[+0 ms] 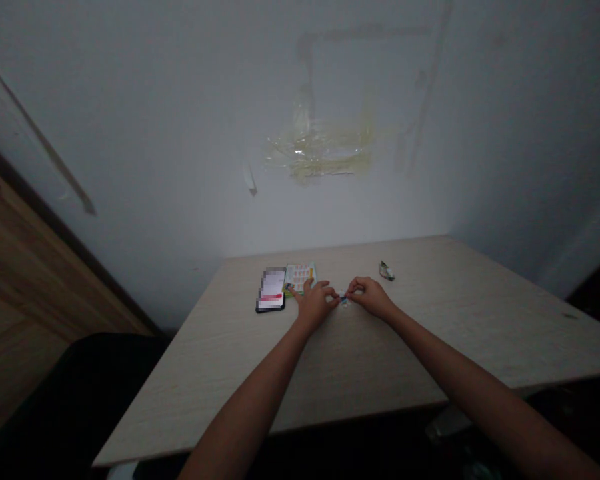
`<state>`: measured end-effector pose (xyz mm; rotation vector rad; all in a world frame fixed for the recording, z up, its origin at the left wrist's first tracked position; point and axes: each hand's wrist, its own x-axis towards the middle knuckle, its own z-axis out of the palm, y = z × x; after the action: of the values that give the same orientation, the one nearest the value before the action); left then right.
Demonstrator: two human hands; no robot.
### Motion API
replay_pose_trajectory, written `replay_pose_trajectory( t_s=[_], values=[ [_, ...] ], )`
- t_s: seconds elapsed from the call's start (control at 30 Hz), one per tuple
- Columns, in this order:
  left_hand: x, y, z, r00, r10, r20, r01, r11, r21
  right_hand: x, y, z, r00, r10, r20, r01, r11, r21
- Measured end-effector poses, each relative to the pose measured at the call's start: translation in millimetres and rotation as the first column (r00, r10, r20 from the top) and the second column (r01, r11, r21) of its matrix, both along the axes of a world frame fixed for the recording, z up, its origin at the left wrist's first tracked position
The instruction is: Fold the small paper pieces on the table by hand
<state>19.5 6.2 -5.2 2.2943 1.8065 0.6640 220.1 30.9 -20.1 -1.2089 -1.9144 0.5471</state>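
left hand [315, 303] and right hand [373, 297] work together over the table [380, 360], fingers narrow, both pinching a small packet [343, 298] between them; printed card [300, 277] and phone [271, 290] lie by the left hand, crumpled wrapper [387, 271] beyond the right.

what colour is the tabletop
The tabletop is pale beige with faint wood grain, clearest in the head view.

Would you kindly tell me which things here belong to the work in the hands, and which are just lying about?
In use: small white-and-blue piece, pinched between left hand and right hand.

Lying about: printed sheet, phone, crumpled wrapper.
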Motion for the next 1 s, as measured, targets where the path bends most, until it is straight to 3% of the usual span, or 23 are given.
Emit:
replay_pose_trajectory(
  t_s=[0.53,1.0],
  values=[
    [0.7,-0.8,1.4,1.000,-0.008,0.001,0.008,1.000,-0.022,-6.7,14.8,-7.5,0.988,-0.152,0.034,0.150,0.987,0.061],
    [-0.9,-1.7,-0.5,1.000,-0.006,0.011,0.006,1.000,0.003,-6.1,11.6,-7.0,0.989,-0.092,-0.116,0.092,0.996,-0.005]
  ],
)
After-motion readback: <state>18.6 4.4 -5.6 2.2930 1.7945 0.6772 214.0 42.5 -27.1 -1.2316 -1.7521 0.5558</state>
